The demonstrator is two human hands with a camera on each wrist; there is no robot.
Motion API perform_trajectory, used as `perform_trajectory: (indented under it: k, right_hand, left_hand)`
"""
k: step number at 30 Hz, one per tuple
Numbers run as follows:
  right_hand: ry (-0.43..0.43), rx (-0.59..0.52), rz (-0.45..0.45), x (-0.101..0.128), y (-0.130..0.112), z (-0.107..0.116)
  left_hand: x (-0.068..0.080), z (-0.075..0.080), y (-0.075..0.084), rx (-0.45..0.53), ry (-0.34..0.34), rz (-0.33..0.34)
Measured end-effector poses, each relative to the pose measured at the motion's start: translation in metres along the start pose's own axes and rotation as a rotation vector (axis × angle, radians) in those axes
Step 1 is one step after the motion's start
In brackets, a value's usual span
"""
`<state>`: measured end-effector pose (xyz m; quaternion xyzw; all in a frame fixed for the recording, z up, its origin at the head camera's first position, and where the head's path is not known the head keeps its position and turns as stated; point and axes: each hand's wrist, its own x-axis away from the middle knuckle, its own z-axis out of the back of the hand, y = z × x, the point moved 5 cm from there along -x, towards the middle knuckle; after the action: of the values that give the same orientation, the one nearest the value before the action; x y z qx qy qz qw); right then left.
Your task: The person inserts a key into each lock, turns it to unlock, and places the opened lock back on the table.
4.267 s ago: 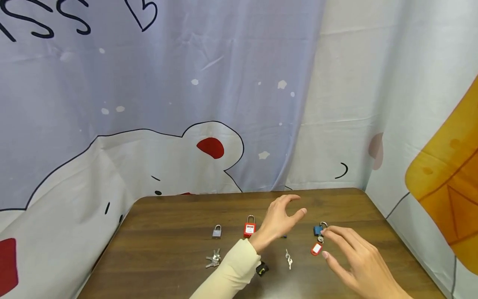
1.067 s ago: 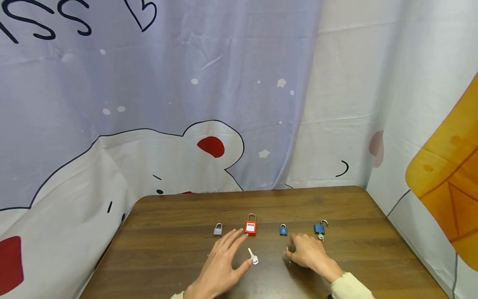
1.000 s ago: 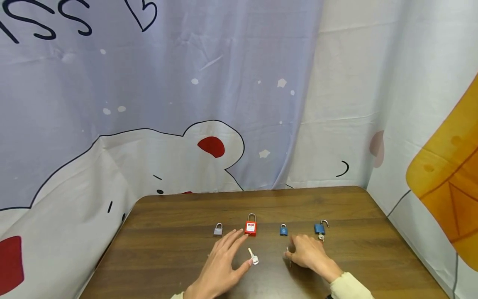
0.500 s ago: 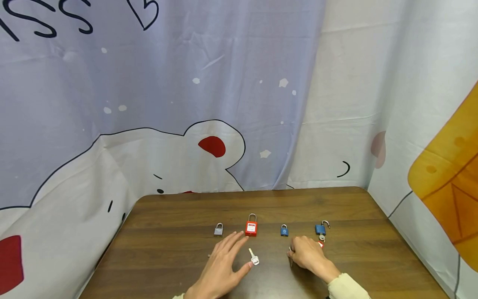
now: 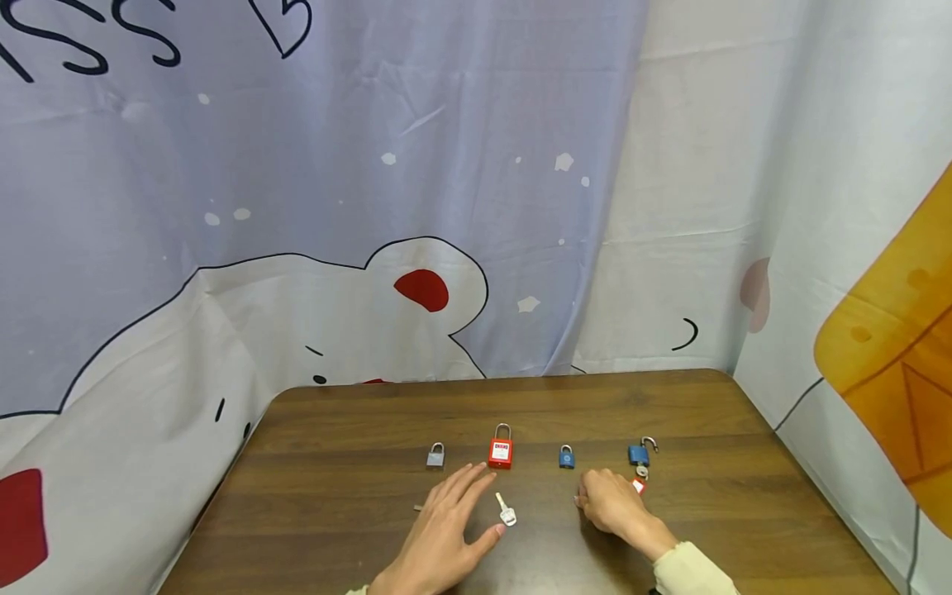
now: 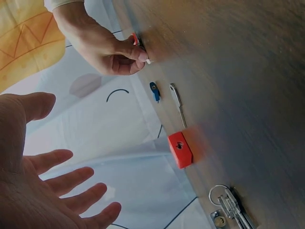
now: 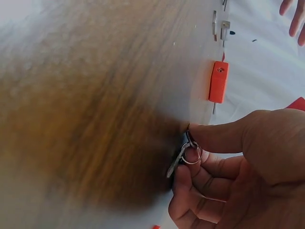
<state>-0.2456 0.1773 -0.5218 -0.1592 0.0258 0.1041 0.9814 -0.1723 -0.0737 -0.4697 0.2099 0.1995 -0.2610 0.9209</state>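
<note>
On the brown table [image 5: 335, 430] a row of padlocks stands: silver [image 5: 435, 456], red [image 5: 501, 451], small blue [image 5: 567, 457], and a blue one [image 5: 637, 453] with its shackle open. My left hand [image 5: 476, 504] lies flat with fingers straight, just left of a single key [image 5: 506, 512] and below the red padlock. My right hand [image 5: 587, 500] is curled below the small blue padlock. In the right wrist view its thumb and fingers pinch a ring of keys [image 7: 187, 155] against the table. A red tag [image 5: 638, 486] shows beside its knuckles.
A key bunch [image 6: 232, 206] lies near the silver padlock, mostly hidden under my left hand in the head view. A printed curtain [image 5: 372, 207] hangs close behind the table. The table's right edge [image 5: 811, 487] runs near the open blue padlock.
Four seconds ago my left arm reached across toward the blue padlocks and my right hand hovered by the red tag. Over the last second both hands have barely moved.
</note>
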Motion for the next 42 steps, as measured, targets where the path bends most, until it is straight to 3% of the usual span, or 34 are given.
perform_trajectory:
  k: [13,21,31,42]
  right_hand:
    - [0.007,-0.025,0.013,0.000,-0.004,0.006]
    - [0.078,-0.025,0.075,0.000,-0.019,0.033]
    - [0.070,-0.046,0.119,0.006,-0.042,0.068]
    - [0.199,0.002,0.251,0.014,-0.068,0.119]
  left_hand:
    - [0.000,0.003,0.001,0.007,0.025,-0.012]
    - [-0.001,0.005,0.001,0.024,0.029,0.000]
    - [-0.013,0.015,0.006,0.033,0.103,-0.021]
    - [-0.031,0.026,0.019,0.101,0.149,-0.028]
